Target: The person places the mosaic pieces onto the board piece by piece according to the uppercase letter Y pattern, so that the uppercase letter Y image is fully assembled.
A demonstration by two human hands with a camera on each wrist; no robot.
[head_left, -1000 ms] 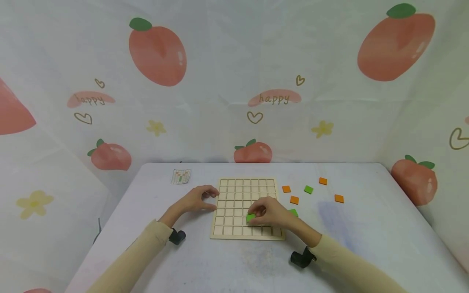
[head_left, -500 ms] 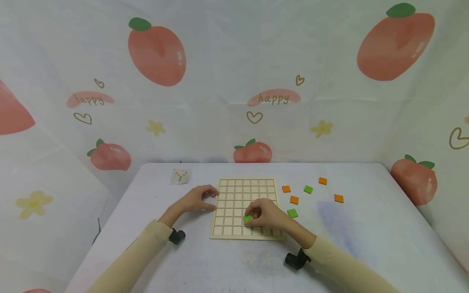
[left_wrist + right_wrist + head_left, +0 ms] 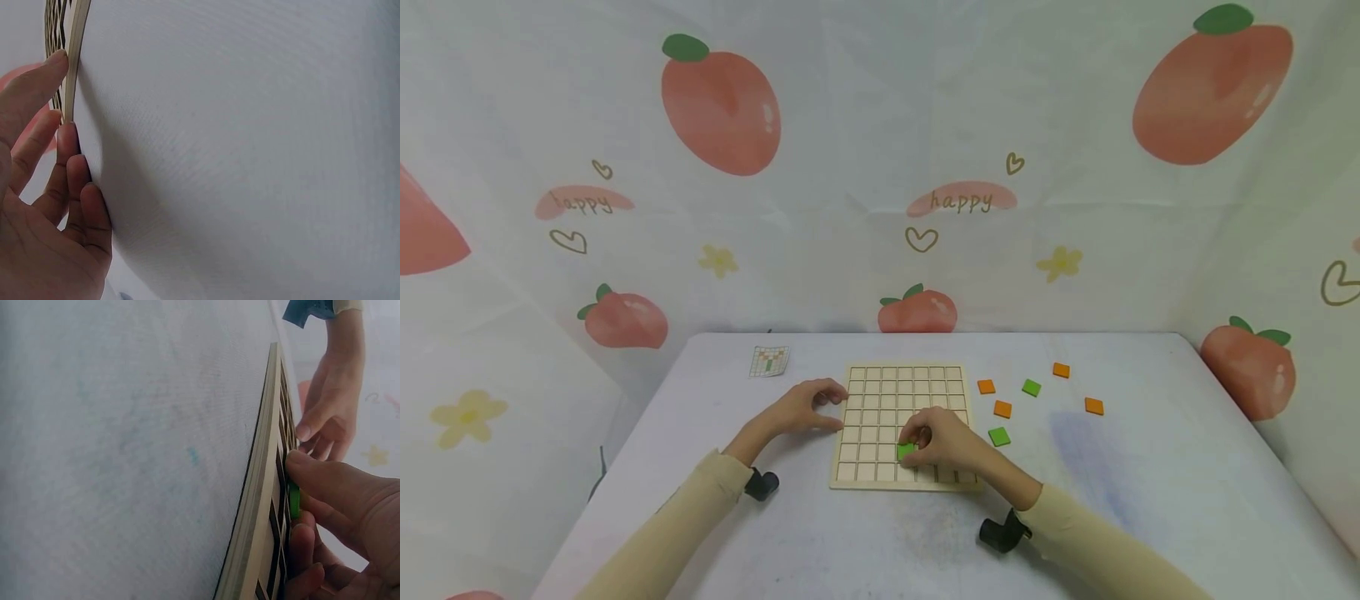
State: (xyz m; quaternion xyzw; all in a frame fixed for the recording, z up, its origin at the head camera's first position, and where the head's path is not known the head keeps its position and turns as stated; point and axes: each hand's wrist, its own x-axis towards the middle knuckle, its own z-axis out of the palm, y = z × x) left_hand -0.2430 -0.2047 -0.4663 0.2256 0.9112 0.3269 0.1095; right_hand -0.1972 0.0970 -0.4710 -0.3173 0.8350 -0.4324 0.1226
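Note:
A square wooden grid board [image 3: 872,387] lies on the table. My right hand [image 3: 946,437] is over its lower middle and pinches a small green square tile [image 3: 904,451] between thumb and fingers. In the right wrist view, the green tile [image 3: 294,500] shows edge-on close to the board's surface; whether it sits in a cell I cannot tell. At the board's left edge, my left hand [image 3: 805,408] rests its thumb and fingertips against the frame. The left wrist view shows the thumb [image 3: 53,65] touching the board's rim [image 3: 75,69], fingers loosely bent.
Right of the board lie loose tiles: two green ones, the nearer green tile [image 3: 999,437] beside the right wrist, and several orange ones, such as the orange tile [image 3: 1094,407]. A small paper card [image 3: 769,362] with a coloured grid pattern lies at the back left.
The right hand has shifted slightly left and toward the front with the green tile, then nearly stopped. The left hand has stayed at the board's edge.

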